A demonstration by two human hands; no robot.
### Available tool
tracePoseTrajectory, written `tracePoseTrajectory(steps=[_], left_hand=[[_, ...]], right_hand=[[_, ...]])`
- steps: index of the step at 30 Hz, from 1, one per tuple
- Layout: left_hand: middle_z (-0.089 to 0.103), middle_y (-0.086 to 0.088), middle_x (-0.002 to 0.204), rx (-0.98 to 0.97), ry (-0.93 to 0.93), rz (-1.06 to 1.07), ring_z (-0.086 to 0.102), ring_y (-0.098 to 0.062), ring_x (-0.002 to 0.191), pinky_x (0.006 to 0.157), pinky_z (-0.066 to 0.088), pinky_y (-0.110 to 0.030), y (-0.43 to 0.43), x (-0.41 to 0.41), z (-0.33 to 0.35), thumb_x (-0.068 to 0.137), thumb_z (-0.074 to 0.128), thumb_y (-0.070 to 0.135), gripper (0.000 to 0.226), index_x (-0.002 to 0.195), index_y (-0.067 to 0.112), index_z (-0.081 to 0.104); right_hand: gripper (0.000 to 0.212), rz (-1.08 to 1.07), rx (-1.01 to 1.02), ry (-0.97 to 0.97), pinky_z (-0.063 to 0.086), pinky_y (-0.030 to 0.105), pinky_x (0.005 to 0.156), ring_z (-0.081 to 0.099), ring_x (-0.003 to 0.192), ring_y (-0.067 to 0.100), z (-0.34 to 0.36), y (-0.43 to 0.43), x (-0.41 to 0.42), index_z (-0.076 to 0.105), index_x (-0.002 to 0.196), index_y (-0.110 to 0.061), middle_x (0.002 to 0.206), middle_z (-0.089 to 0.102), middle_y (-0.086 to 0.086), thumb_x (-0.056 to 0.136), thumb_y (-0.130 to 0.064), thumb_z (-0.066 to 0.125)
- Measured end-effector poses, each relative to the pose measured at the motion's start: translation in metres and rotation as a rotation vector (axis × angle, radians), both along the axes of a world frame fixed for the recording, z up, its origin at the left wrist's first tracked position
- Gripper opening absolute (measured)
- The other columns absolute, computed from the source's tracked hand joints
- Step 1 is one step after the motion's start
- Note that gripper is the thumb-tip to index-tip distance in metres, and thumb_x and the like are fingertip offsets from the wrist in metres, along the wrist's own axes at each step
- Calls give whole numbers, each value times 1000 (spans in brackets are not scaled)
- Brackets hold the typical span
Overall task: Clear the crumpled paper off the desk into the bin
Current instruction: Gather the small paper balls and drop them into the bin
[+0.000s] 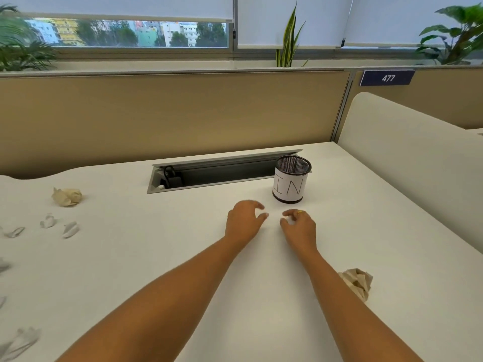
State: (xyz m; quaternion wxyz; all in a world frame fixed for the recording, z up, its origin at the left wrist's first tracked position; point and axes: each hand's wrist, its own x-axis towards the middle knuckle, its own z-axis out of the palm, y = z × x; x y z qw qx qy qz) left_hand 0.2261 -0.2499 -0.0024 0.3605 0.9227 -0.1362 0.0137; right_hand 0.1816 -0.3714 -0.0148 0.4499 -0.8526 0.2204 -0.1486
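A small black mesh bin (291,178) with a white paper label stands upright on the white desk (136,257), right of centre. My left hand (244,222) and my right hand (299,226) hover side by side just in front of the bin, fingers loosely curled, holding nothing. A beige crumpled paper (67,196) lies far left. Another beige crumpled paper (356,282) lies beside my right forearm. Several small white crumpled papers (70,229) are scattered along the left side of the desk.
An open cable tray (209,173) with a black plug is sunk into the desk behind the hands, left of the bin. A tan partition (156,113) closes the back and a white divider (407,163) the right. More white paper scraps (22,340) lie at the near left edge.
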Motion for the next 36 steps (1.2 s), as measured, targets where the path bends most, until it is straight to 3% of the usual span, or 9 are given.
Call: tracePoseTrajectory(steps=[5,8,12,19,22,25,27,32,36], left_hand=[[33,-1,150,317,-32,-124,23,-16,140,114,16,-39,45,-39,-26,93,42,42,46,135,22,41],[26,2,153,368,-72,-157,17,-12,142,117,10,-37,69,-67,-31,96,35,42,48,140,23,32],[25,5,154,391,-95,-139,17,-10,142,117,12,-35,99,-100,-28,96,34,42,49,141,25,30],[25,6,153,428,-146,-39,18,-9,142,117,13,-33,167,-159,-33,95,32,44,49,141,27,29],[37,3,147,437,-210,5,30,-9,137,115,19,-33,195,-189,-30,94,38,40,45,136,21,40],[68,-5,111,458,-377,76,63,-15,108,94,48,-41,224,-218,-23,76,71,27,31,104,14,67],[73,-1,95,479,-430,171,69,-14,92,81,55,-41,244,-233,-22,63,81,23,28,88,16,71],[72,-5,94,477,-408,384,69,-20,90,83,54,-43,287,-258,-26,64,80,15,25,86,12,69],[71,-13,97,459,-390,552,67,-29,96,85,50,-52,306,-266,-25,62,79,4,31,92,5,69]], right_hand=[[36,182,-294,31,26,31,112,35,134,21,-18,20,-25,54,125,-10,141,45,7,91,-23,51],[46,232,-502,156,15,38,119,21,142,22,-19,34,-34,39,138,-15,152,29,7,96,-33,39],[49,241,-607,223,8,46,118,12,145,25,-21,65,-49,29,143,-18,156,20,6,98,-36,30],[48,396,-636,161,6,47,118,11,145,24,-27,127,-84,30,143,-18,156,20,5,98,-36,29],[48,478,-634,145,7,45,118,12,145,23,-25,151,-95,31,142,-19,155,21,3,98,-37,31],[47,568,-626,129,11,44,118,17,142,23,-21,174,-102,36,139,-19,152,26,3,96,-38,36],[45,650,-605,104,15,42,117,22,140,23,-18,191,-105,40,136,-19,149,31,4,95,-38,40],[49,909,-479,39,20,32,113,26,137,22,-12,250,-117,42,134,-18,145,37,4,91,-42,48],[57,1064,-305,110,20,33,115,21,142,21,-1,297,-124,36,138,-19,153,25,7,90,-45,51]])
